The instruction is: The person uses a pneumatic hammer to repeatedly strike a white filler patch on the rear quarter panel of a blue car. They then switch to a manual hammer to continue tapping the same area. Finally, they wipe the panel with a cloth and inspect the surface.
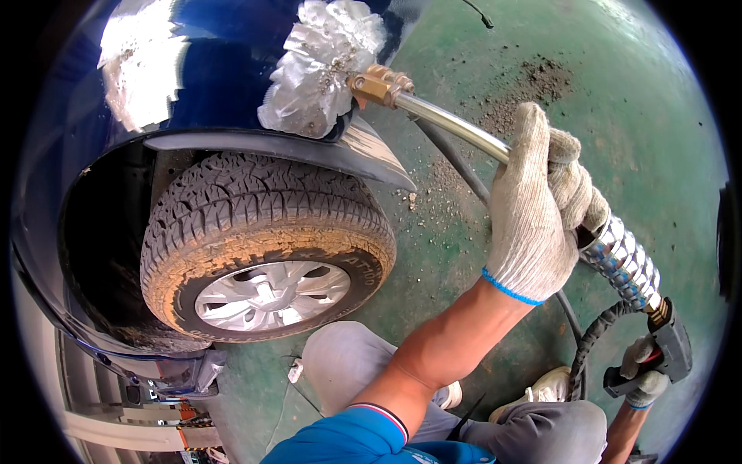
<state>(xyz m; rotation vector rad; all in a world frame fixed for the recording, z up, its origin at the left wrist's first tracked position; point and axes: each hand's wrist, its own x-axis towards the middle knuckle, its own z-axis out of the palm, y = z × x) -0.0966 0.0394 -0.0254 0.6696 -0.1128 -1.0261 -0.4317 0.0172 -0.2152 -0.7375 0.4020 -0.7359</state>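
Observation:
A dent puller with a slide hammer runs from the car's corner to the lower right, its brass-coloured clamp head against a rough silvery patch on the dark blue body panel. My left hand, in a white knit glove with a blue cuff, is closed round the tool where its bright shaft meets the ribbed chrome sleeve. Lower right, my right hand, also gloved, wraps the dark pistol-shaped handle. Its fingers are partly hidden by the handle.
A treaded tyre with a silver wheel rim sits under the arch, beside my bent knees. A dark cable and a wrapped hose run behind the tool. Crumbly dirt lies on the green floor.

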